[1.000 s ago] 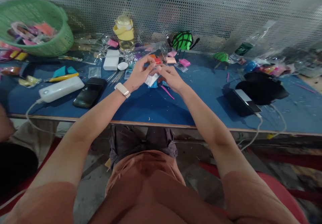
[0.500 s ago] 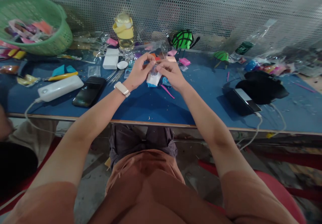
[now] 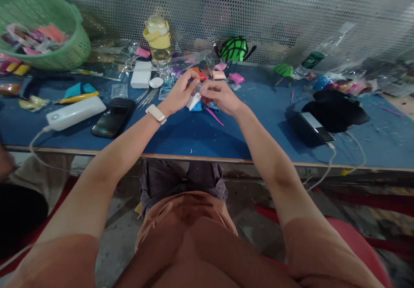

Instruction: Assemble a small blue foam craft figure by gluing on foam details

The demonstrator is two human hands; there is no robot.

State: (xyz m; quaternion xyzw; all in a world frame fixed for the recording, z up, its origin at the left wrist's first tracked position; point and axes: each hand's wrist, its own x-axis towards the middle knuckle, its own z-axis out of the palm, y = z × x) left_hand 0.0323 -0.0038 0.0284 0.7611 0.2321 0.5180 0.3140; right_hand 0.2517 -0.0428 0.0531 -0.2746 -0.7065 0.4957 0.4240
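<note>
Over the middle of the blue table, my left hand (image 3: 177,95) pinches a small clear plastic packet with something white in it (image 3: 194,101). The fingers of my right hand (image 3: 223,98) are pressed together at the packet's upper right side, close to the left fingertips. Their exact grip is partly hidden. Just beneath the packet lies a bright blue piece (image 3: 196,108), mostly covered. A thin pink tool (image 3: 214,116) rests on the table below my right hand. Beyond my fingers lie small wrapped packets in red (image 3: 202,76), peach (image 3: 219,75) and pink (image 3: 237,78).
Left of my hands are a phone (image 3: 114,117), a white power bank (image 3: 76,113), a white box (image 3: 141,75) and a green basket (image 3: 76,42). Behind stand a yellow bottle (image 3: 158,40) and a green turtle-like figure (image 3: 234,49). A black device (image 3: 307,130) sits right.
The white packet has turned and shows narrower between my hands. My right fingers have shifted and curled closer together. The whole view has slid slightly.
</note>
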